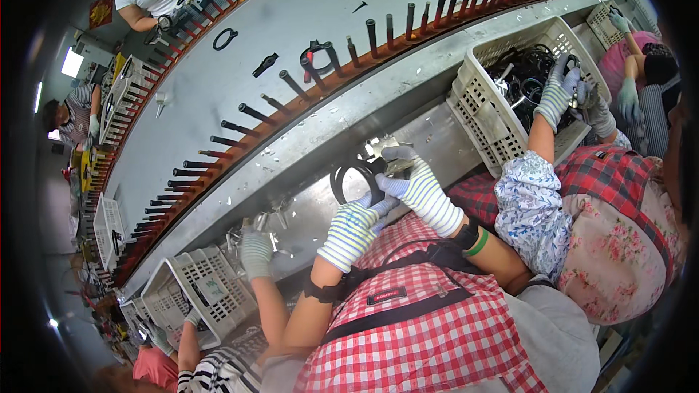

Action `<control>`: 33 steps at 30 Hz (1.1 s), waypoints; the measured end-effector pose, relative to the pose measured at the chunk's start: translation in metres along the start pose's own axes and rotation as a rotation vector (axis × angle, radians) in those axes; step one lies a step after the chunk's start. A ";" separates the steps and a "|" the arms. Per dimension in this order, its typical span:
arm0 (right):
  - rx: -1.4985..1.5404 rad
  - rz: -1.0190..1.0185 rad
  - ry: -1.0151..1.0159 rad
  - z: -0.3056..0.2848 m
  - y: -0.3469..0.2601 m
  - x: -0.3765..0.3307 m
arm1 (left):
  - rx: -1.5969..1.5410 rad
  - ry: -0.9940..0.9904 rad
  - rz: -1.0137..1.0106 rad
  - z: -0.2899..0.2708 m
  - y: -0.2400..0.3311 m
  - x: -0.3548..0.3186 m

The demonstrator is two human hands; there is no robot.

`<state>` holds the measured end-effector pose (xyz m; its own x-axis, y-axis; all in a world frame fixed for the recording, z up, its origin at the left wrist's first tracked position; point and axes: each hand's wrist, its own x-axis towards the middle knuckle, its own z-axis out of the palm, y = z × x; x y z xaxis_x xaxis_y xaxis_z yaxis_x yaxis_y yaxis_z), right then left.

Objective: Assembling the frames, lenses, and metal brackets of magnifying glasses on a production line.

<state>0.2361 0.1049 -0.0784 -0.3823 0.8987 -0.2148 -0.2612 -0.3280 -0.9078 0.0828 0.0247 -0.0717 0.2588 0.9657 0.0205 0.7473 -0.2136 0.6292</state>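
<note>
A black ring-shaped part (341, 183) with a dark block on its right side is between my hands, above the metal trough. My left hand (351, 234), in a blue-and-white striped glove, grips the ring's lower edge. The fingers of my right hand (424, 193), gloved alike, close on the block end, where a small dark metallic piece shows. The part's exact kind is not clear, and my fingers hide some of it. Just beyond my fingertips, small shiny pieces (376, 147) lie in the trough.
A white basket (486, 120) of black parts stands at right, with a co-worker's gloved hands (557, 98) in it. Another co-worker's glove (255, 253) is at left, near a second basket (222, 287). Upright black-handled tools (293, 86) line the rack beyond the trough.
</note>
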 end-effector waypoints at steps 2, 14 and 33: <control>-0.015 -0.010 0.000 -0.006 0.010 0.004 | 0.051 -0.066 -0.001 -0.008 0.006 0.005; 0.115 0.103 -0.083 -0.022 -0.035 -0.006 | -1.495 0.455 -0.431 -0.034 -0.010 -0.026; 0.093 0.153 -0.213 0.007 -0.041 -0.020 | -1.791 0.146 -0.407 -0.028 0.028 -0.025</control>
<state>0.2484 0.0979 -0.0342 -0.5988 0.7584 -0.2575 -0.2628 -0.4897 -0.8313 0.0803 -0.0019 -0.0327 0.1289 0.9355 -0.3290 -0.7513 0.3086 0.5834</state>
